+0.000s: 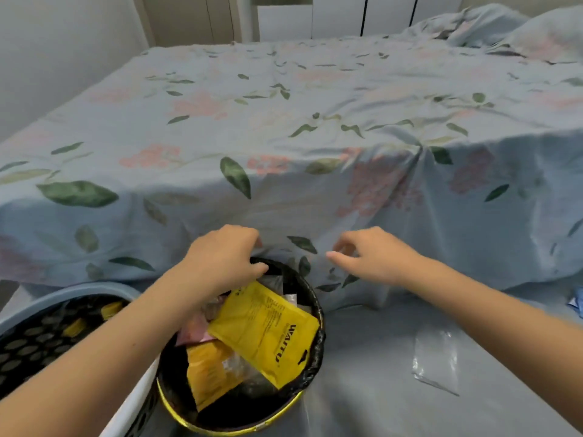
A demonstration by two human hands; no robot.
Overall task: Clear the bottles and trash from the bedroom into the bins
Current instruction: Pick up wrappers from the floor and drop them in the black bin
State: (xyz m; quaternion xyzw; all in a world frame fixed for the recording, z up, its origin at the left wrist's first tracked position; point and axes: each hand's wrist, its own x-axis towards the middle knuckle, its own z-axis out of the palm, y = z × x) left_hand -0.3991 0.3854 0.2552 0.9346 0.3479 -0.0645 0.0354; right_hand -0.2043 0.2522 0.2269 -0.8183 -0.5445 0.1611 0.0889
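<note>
A round bin (312,367) lined with a black bag stands on the floor at the foot of the bed. It holds a yellow pouch (268,329), an orange packet (208,370) and other wrappers. My left hand (224,257) hovers over the bin's far rim, fingers curled, with nothing visible in them. To the right of the bin, my right hand (369,257) is in front of the hanging sheet with fingers apart and empty. A clear plastic bag (437,361) lies flat on the floor to the right.
A perforated laundry-style basket (41,335) with a blue rim stands at the lower left, with yellow items inside. The bed (284,121) with a floral blue sheet fills the view ahead. A small blue scrap (577,302) lies at the right edge.
</note>
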